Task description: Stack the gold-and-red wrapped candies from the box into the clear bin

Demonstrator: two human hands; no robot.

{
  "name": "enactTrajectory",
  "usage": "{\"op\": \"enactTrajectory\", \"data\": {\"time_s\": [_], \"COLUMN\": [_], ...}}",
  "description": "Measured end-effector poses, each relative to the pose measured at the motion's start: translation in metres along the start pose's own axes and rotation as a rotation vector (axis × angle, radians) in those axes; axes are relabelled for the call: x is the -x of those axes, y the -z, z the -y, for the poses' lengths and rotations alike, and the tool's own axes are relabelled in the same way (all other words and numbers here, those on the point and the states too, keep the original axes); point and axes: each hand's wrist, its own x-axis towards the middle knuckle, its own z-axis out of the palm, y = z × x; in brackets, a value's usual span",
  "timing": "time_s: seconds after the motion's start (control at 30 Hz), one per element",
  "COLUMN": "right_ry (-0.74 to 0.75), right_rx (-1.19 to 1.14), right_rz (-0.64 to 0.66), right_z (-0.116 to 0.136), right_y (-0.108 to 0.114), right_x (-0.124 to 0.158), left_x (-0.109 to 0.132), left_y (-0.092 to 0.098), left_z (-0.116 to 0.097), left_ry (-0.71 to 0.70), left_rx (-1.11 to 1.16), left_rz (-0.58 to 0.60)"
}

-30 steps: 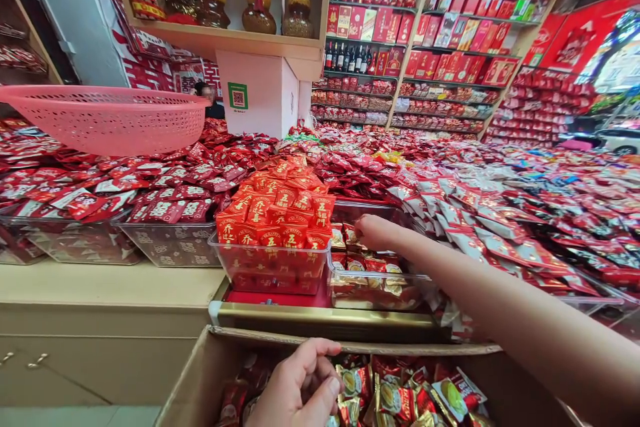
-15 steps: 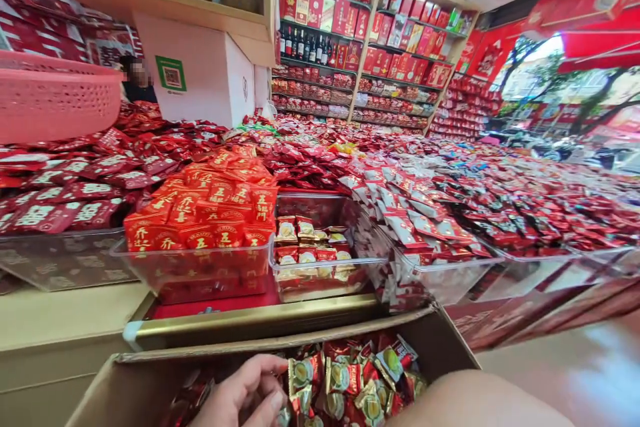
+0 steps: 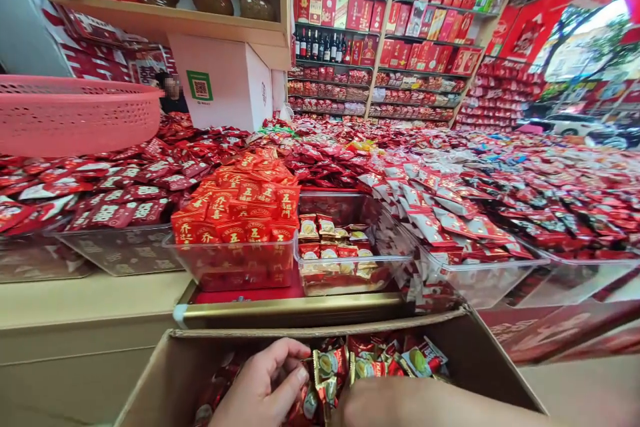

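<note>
L hand [image 3: 273, 380] is in near box [image 3: 320, 332], fingers loosely curled by the sweets [image 3: 330, 363]; can't tell if gripping any. R hand [image 3: 383, 403] is just right, low over same sweets, fingers hidden, state unclear. Beyond box, pt-filled clear tub [image 3: 353, 259] sits right of orange packs [image 3: 240, 197].

Bare hands [image 3: 263, 387], bare right forearm [image 3: 450, 405]
</note>
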Motion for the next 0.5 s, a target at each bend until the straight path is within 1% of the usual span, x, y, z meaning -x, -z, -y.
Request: {"op": "enactTrajectory", "data": {"time_s": [0.1, 0.13, 0.17, 0.2, 0.23, 0.3, 0.4, 0.47, 0.5], "right_ry": [-0.257, -0.333, -0.378, -0.393, -0.397, -0.402, -0.387, -0.401, -0.415], "right_rx": [0.358, 0.421, 0.432, 0.417, 0.394, 0.353, 0.303, 0.286, 0.265], "right_rz": [0.249, 0.326, 0.386, 0.431, 0.453, 0.458, 0.481, 0.523, 0.517], "right_z": [-0.023, -0.028, -0.031, -0.032, -0.033, -0.031, -0.030, -0.033, -0.035], "right_y": [-0.019, -0.024, -0.028, -0.030, -0.030, -0.028, -0.020, -0.015, -0.011], "right_x": [-0.002, 0.000, 0.001, 0.003, 0.005, 0.006, 0.007, 0.007, 0.007], "left_x": [0.001, 0.002, 0.002, 0.002, 0.002, 0.002, 0.002, 0.002, 0.002], "left_y": [0.002, 0.003, 0.003, 0.003, 0.002, 0.001, -0.001, -0.001, 0.000], "left_z": [-0.003, -0.003, -0.002, -0.001, 0.001, 0.003, 0.003, 0.003, 0.003], "left_ry": [0.025, 0.027, 0.029, 0.032, 0.033, 0.028, -0.003, -0.018, -0.021], "left_rx": [-0.032, -0.042, -0.051, -0.060, -0.073, -0.119, -0.204, -0.238, -0.245], "left_rz": [0.045, 0.070, 0.093, 0.112, 0.124, 0.134, 0.145, 0.146, 0.144]}}
